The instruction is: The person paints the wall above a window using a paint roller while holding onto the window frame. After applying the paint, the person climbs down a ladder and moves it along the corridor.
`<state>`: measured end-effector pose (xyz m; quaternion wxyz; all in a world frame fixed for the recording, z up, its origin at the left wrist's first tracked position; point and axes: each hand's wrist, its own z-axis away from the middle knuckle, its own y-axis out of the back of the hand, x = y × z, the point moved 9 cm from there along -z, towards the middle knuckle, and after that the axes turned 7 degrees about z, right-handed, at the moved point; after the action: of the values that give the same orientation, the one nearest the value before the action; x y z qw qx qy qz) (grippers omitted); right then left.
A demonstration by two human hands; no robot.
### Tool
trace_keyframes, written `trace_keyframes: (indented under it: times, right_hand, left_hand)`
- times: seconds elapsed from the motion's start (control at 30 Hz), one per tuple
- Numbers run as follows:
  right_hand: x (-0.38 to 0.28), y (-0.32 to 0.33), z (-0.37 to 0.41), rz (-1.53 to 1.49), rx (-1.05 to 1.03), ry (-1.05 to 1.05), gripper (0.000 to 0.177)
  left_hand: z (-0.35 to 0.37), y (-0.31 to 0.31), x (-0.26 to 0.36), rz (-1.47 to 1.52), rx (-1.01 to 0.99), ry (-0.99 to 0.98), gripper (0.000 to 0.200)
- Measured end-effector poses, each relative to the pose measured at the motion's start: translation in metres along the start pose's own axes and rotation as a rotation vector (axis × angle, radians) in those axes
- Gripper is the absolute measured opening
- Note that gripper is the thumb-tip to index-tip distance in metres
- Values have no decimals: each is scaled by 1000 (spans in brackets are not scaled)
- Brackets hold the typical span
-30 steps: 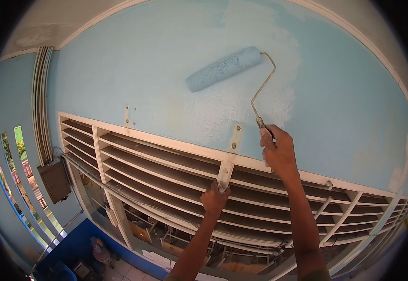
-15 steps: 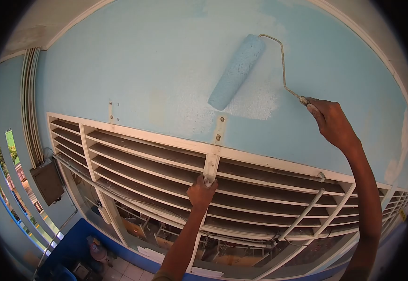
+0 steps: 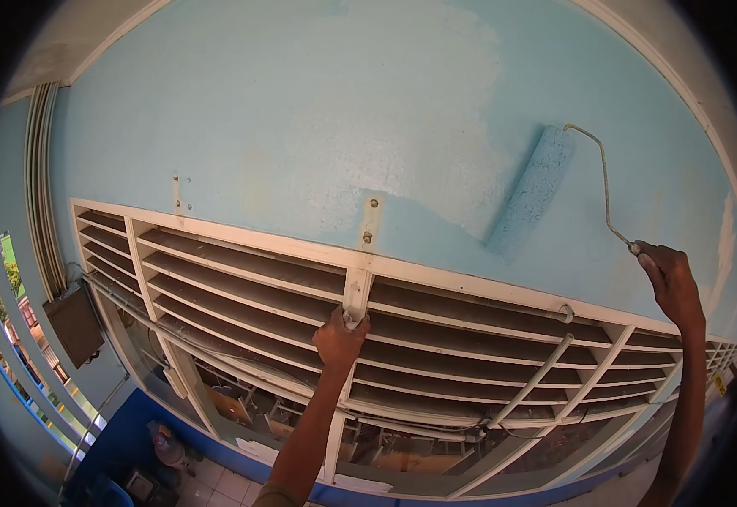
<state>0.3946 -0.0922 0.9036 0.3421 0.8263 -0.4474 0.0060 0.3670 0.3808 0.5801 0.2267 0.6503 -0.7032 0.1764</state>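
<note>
A paint roller [image 3: 532,188] with a light blue, wet-looking sleeve lies against the blue wall [image 3: 301,110], right of centre. Its bent wire frame runs down to a handle, and my right hand [image 3: 669,275] is closed round that handle. Lower down, my left hand [image 3: 341,338] grips the white upright post [image 3: 357,290] between the louvre panels, with something whitish at the fingers. Above that post a metal bracket [image 3: 370,221] with two bolts is fixed to the wall. Around the bracket, wet and duller paint patches meet.
White louvre slats [image 3: 242,267] span the wall below the paint. A pipe [image 3: 531,380] slants across them at the right. Cables [image 3: 40,186] and a grey box [image 3: 74,323] are at the left. Blue-edged window slots [image 3: 26,338] and a tiled floor [image 3: 216,482] show lower left.
The roller and my right hand have moved right and down along the wall. My left hand keeps its grip on the post, while the whole view has shifted slightly.
</note>
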Motion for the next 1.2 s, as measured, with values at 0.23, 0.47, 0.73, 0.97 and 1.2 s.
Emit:
trace_keyframes:
  times: [0.23,0.47,0.73,0.97,1.2]
  right_hand:
    - [-29,-3,-20,-28,30,19,28]
    - [-97,-26,-73,5,31,192,26]
    - [-118,-38,-91,17,-24,213,26]
    - [-54,-23,-39,14,2,182,24]
    - [-7,-12,0,69,-19,86,24]
  left_hand:
    - [0,-1,1,-10,-12,19,45]
    - [-1,2,3,28,19,6,43]
    - [2,0,-1,-9,-3,39,44]
    - [2,-1,-2,21,13,31,44]
    - [0,1,3,26,7,35,44]
